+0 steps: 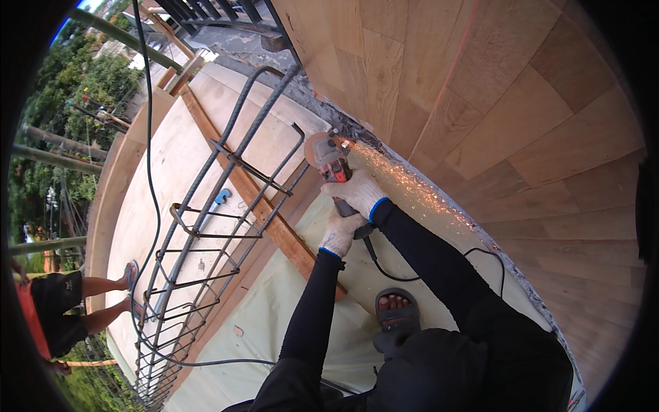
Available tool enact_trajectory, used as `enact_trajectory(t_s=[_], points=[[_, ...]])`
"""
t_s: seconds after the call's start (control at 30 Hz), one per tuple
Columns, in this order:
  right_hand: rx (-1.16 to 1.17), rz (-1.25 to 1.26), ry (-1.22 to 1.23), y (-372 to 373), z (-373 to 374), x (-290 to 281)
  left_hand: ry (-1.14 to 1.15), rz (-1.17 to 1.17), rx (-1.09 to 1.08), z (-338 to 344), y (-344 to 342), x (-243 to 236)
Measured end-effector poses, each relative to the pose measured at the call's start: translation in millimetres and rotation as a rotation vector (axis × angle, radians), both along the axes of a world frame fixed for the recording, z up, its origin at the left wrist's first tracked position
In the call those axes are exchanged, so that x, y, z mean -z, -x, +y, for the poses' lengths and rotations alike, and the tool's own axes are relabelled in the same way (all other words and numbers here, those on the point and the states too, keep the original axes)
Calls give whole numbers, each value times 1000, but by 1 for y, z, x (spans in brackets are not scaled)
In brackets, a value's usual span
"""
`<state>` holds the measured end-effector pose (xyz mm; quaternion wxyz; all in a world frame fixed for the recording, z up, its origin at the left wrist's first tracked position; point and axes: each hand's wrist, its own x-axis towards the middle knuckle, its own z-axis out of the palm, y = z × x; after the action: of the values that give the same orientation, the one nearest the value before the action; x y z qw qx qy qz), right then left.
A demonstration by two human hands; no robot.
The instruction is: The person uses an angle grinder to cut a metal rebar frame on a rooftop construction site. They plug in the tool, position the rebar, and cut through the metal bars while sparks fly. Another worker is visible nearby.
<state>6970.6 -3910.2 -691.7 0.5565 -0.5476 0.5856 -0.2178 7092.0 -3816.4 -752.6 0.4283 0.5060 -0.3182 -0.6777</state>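
Both my gloved hands are wrapped round an angle grinder (334, 169) with a red and dark body. My right hand (358, 194) grips it close behind the head, and my left hand (341, 232) holds the rear of the body below. The brown disc (318, 148) is at the concrete edge (350, 130) beside the tiles, where a small bright spot shows. Orange sparks (412, 184) stream from there toward the lower right along the edge. What exactly the disc touches is too small to tell. A black cord (374, 257) leaves the grinder's rear end.
A rebar cage (195, 237) lies to the left over pale boards (161, 141), with a wooden plank (261, 206) crossing under it. Wood-look tiles (494, 117) cover the right side. A black cable (152, 172) runs down the left. Another person's legs (103, 285) stand at far left.
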Motion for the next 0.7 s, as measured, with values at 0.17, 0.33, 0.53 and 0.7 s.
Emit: enact_trajectory(t_s=[0.17, 0.33, 0.53, 0.7], points=[[43, -22, -21, 3, 2, -1, 1, 76, -29, 3, 5, 2], [-152, 53, -23, 19, 23, -8, -41, 71, -114, 38, 19, -8], [246, 35, 369, 21, 17, -22, -65, -96, -144, 104, 6, -26], [405, 98, 752, 3, -58, 12, -80, -11, -131, 141, -1, -60]])
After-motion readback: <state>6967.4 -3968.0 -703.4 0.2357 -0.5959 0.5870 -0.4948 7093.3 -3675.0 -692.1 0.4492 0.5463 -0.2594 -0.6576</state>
